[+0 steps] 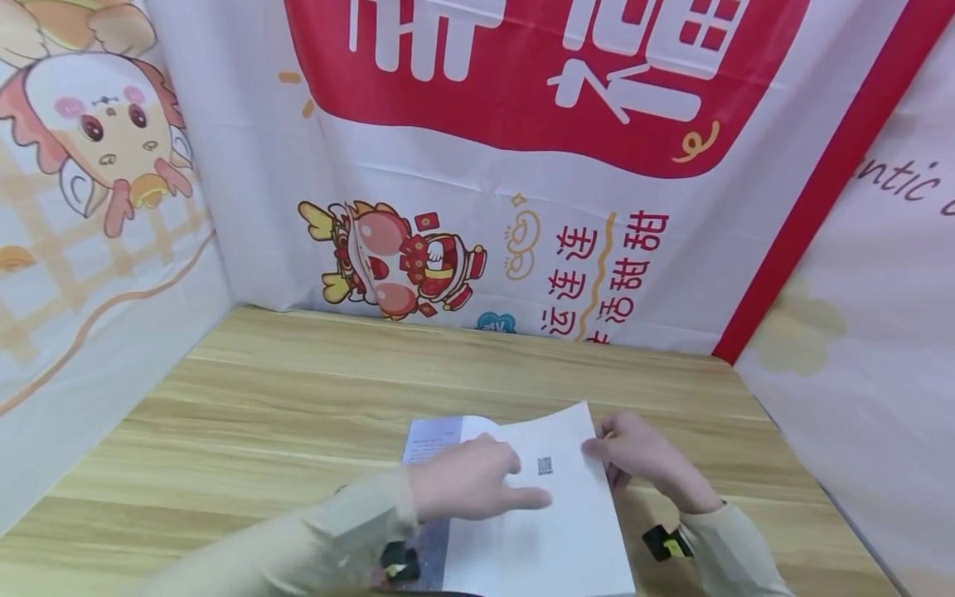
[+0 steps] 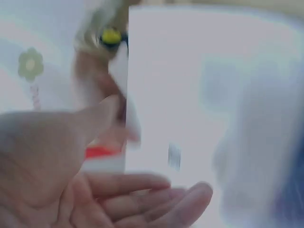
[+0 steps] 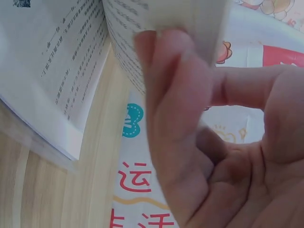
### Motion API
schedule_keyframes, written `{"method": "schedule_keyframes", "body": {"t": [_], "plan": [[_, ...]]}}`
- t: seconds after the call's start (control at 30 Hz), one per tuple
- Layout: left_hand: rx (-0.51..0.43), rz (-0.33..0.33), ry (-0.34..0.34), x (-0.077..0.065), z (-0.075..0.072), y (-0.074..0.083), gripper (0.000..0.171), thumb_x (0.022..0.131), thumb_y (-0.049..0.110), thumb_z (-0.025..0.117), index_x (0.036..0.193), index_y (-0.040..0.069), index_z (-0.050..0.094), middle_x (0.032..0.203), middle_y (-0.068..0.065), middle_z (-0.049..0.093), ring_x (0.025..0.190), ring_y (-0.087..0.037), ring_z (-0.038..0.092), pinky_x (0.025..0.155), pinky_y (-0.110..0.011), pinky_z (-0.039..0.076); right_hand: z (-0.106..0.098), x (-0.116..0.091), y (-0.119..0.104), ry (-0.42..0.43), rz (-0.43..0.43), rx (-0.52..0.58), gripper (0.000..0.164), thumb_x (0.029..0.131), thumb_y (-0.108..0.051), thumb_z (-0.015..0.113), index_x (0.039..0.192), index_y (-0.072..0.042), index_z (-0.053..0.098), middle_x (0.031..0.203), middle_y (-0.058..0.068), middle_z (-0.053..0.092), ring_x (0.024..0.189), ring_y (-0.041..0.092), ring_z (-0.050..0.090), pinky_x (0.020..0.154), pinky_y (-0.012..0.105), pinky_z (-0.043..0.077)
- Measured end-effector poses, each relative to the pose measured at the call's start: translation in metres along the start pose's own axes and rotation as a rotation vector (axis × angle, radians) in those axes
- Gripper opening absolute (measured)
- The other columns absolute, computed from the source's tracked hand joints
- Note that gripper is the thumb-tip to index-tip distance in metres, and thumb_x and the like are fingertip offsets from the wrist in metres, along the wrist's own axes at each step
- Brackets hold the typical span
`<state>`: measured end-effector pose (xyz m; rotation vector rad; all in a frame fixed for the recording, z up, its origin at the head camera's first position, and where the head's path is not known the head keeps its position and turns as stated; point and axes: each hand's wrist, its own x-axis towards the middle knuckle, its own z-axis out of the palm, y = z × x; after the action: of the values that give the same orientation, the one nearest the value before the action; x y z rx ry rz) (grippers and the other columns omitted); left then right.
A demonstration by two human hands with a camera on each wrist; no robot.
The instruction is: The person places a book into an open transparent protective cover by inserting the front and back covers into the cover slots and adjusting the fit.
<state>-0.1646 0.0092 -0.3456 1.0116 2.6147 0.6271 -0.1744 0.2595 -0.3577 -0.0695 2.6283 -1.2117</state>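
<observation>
An open book point(image 1: 555, 539) lies on the wooden table, showing a mostly white page with a small QR code point(image 1: 545, 466). My right hand point(image 1: 645, 452) pinches some leaves at the book's right edge. In the right wrist view these leaves point(image 3: 199, 16) stand raised between thumb and fingers, apart from a printed page point(image 3: 52, 71) lower down. Over the white page hovers my left hand point(image 1: 470, 477), its fingers loose and its thumb stretched out to the right. The left wrist view, which is blurred, shows nothing between this hand's fingers point(image 2: 156, 199).
The wooden table point(image 1: 261, 431) extends left of and behind the book. Printed cloth hangs along the back point(image 1: 448, 182) and both sides. Each wrist carries a small black device with a yellow mark, the right one point(image 1: 666, 543) beside the book.
</observation>
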Motion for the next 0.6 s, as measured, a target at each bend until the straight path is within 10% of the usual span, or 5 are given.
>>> {"method": "schedule_keyframes", "body": {"t": [0.3,0.6], "plan": [[-0.145,-0.167,-0.099,0.042,0.004,0.034,0.071,0.082,0.079,0.040,0.092,0.012,0.060,0.069,-0.002,0.055,0.053,-0.017,0.058,0.048,-0.032,0.045,-0.001,0.000,-0.005,-0.006,0.007,0.134,0.025,0.093,-0.018,0.056,0.079,0.002,0.056,0.057,0.005,0.051,0.047,0.018,0.057,0.049,0.040,0.052],[-0.312,-0.191,-0.183,0.055,0.000,0.038,0.060,0.083,0.060,0.060,0.107,0.005,0.059,0.086,-0.004,0.056,0.070,-0.021,0.061,0.052,-0.033,0.052,-0.001,-0.007,-0.014,-0.107,-0.017,0.286,0.053,0.103,-0.041,0.038,0.098,0.009,0.055,0.064,0.012,0.060,0.049,0.022,0.060,0.051,0.043,0.053]]}}
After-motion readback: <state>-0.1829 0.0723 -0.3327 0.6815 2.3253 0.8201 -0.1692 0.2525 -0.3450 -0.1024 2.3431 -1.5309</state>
